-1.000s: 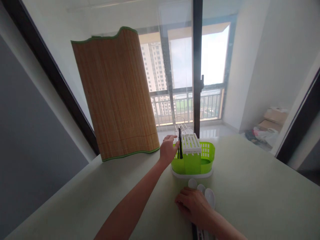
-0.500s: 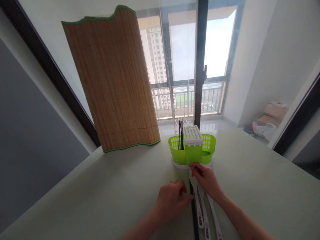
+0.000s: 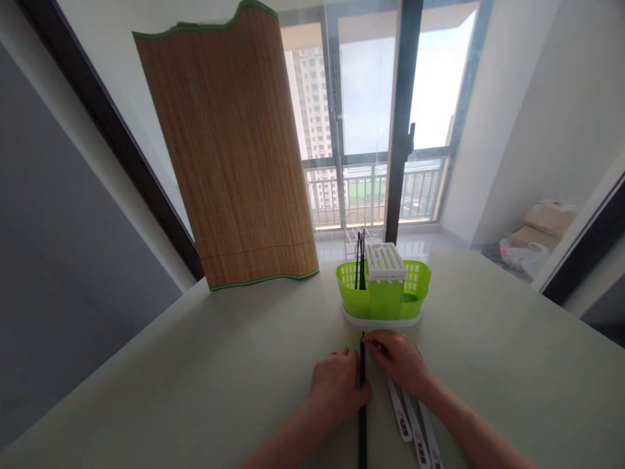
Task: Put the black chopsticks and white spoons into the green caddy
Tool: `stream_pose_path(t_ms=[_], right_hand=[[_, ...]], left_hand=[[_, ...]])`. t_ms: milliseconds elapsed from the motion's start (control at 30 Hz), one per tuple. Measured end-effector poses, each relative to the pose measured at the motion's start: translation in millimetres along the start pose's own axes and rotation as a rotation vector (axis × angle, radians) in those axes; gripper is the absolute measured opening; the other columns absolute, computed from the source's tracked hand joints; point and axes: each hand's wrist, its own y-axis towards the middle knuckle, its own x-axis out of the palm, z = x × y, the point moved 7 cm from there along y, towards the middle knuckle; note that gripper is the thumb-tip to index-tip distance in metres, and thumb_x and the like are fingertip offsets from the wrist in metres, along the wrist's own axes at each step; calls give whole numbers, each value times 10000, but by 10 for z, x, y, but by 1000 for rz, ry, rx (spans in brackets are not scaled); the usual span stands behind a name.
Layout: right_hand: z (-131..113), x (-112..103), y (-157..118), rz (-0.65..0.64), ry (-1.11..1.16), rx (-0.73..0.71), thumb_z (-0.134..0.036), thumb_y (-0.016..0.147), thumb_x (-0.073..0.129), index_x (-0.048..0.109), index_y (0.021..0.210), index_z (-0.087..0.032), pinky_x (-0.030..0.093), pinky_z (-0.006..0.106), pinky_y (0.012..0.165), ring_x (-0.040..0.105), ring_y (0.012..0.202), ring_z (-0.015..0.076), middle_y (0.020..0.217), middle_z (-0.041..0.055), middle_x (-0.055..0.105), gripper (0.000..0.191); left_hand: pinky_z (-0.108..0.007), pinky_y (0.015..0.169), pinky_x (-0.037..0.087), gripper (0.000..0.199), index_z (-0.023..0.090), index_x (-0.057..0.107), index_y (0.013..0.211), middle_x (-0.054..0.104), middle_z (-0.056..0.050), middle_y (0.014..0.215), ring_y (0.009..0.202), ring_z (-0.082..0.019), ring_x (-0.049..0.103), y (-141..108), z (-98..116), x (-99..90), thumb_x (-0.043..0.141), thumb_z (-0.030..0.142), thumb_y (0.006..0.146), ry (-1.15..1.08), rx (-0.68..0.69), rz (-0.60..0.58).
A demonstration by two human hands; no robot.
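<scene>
Black chopsticks [image 3: 362, 430] lie close together on the table, pointing toward the basket. My left hand [image 3: 336, 381] closes on them at mid-length, thumb on the near side and fingers curled on the left. At their far tips, my right hand [image 3: 398, 358] has its fingers bent and pinched against them. Three white spoons [image 3: 401, 417] with printed handle ends lie fanned under and beside my right wrist; their bowls are hidden by the hand. Just beyond my hands stands a bright green cutlery basket [image 3: 355, 301] with a white slotted top [image 3: 385, 262] and white base.
More black chopsticks [image 3: 360, 264] stand upright in the basket's left compartment. A bamboo mat [image 3: 234, 156] edged in green leans upright at the back left. The pale table [image 3: 273, 339] reaches toward a glass window. Bags and cardboard [image 3: 530, 238] lie beyond the glass at right.
My left hand has closed on the chopsticks, and they have shifted left, away from the spoons. My right hand has moved slightly down from the basket's base to the chopstick tips. The view has shifted slightly.
</scene>
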Motion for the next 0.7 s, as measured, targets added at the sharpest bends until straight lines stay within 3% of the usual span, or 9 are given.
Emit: stream_pose_path(t_ms=[233,533,700], right_hand=[[-144,64,-30,-111,-155,-69,-226,891,468,658,981,-260,409,252,686,649,837,187,930,7,706,213],[-200,82,-40,-121,-183,-114,-206,890,463,653,963,-252,406,253,682,646,813,187,904,14,702,209],[-271,85,-46,-119,-181,-185,-178,887,447,639,953,-244,396,262,681,629,804,188,872,21,689,214]], left_hand=[[-321,682,500,303,111,634,910,662,-147,896,842,-257,666,109,-478,-136,387,49,747,233,-205,5],[-286,726,475,337,142,598,1013,687,-117,936,880,-223,661,127,-660,-218,403,50,754,212,-186,-33],[-291,719,449,229,167,638,838,686,-103,926,879,-229,648,100,-765,-278,433,113,752,177,-175,-13]])
